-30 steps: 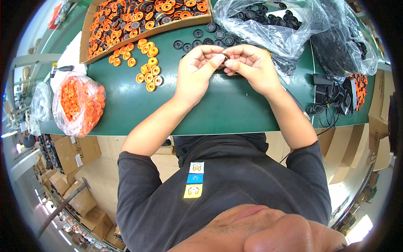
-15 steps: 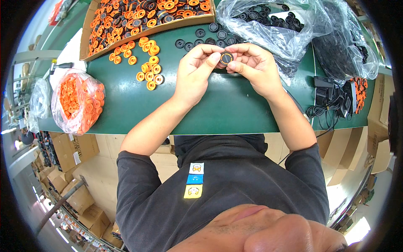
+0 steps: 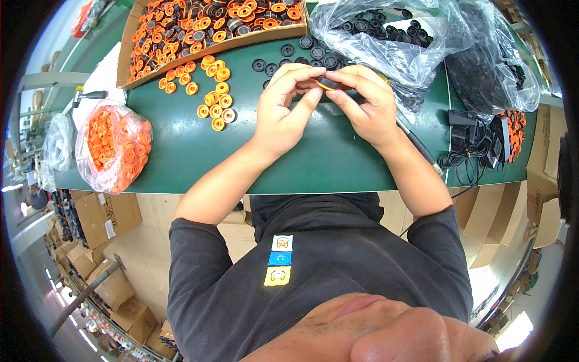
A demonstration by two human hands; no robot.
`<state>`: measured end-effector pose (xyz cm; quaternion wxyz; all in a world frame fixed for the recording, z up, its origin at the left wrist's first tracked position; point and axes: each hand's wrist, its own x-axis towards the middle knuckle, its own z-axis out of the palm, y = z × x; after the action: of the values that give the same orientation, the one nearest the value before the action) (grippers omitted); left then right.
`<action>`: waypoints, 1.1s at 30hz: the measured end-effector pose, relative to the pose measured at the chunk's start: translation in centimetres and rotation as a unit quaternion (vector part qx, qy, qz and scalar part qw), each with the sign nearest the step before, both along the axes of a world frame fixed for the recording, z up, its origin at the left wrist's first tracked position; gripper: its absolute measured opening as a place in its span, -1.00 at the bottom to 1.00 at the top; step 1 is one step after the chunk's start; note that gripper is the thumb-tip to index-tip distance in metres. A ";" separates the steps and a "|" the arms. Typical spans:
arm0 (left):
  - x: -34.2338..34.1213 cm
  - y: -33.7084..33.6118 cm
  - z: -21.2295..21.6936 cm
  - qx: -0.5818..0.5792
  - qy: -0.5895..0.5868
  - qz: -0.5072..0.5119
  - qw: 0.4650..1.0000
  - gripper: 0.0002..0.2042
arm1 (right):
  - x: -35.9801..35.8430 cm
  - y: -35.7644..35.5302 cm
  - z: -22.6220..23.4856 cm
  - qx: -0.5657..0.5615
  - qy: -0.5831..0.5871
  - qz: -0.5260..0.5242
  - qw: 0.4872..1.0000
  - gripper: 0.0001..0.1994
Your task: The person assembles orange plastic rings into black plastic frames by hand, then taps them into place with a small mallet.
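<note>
The head view shows both bare hands raised over the bench, fingertips meeting around a single small part. The left hand (image 3: 282,107) and the right hand (image 3: 370,107) together pinch a black-and-orange round piece (image 3: 327,83) between fingers and thumbs, the remaining fingers curled loosely. The piece is tilted, its dark face turned upward and an orange rim showing along the edge nearer the person; it is held above the bench (image 3: 313,154), whose surface is green. Just beyond the hands lie loose black discs (image 3: 287,50), some partly hidden behind the fingers. To their left, loose orange pieces (image 3: 215,111) sit in small clusters, the farther ones close to the near wall of a cardboard tray (image 3: 124,57) heaped with orange and black parts. Beyond the right hand, a clear plastic bag (image 3: 447,51) contains more black parts, and a second bag (image 3: 473,78) with dark contents is beside it. A dark rod-like tool (image 3: 420,146) lies alongside the right forearm. Farther right are a black adapter (image 3: 462,118) with coiled cables (image 3: 473,148) and a patch of flat orange parts (image 3: 515,136). Near the left end, an open bag of orange parts (image 3: 114,148) rests by the bench's front edge, and cardboard boxes (image 3: 108,217) stand below.
</note>
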<state>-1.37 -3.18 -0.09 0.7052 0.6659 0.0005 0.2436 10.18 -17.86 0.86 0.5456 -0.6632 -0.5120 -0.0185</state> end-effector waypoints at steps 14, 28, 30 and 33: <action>-0.1 0.7 -0.4 0.187 -0.034 0.064 0.980 -0.66 | 0.1 0.2 -0.7 -0.036 0.011 0.012 0.999 -0.75; -0.1 0.2 -0.1 0.269 -0.092 0.128 0.950 -0.49 | -0.6 0.2 -0.7 -0.038 0.114 0.029 0.992 -0.78; -0.1 0.0 -0.1 0.235 -0.085 0.120 0.961 -0.48 | -0.7 0.1 -0.7 -0.048 0.134 0.027 0.989 -0.78; -0.1 -0.2 -0.5 0.194 -0.073 0.094 0.974 -0.47 | -0.5 -0.2 -0.5 -0.081 0.125 0.030 0.988 -0.78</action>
<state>-1.43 -3.42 -0.63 0.5350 0.7671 -0.0357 0.3522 9.70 -18.01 0.32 0.5500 -0.6866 -0.4593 0.1228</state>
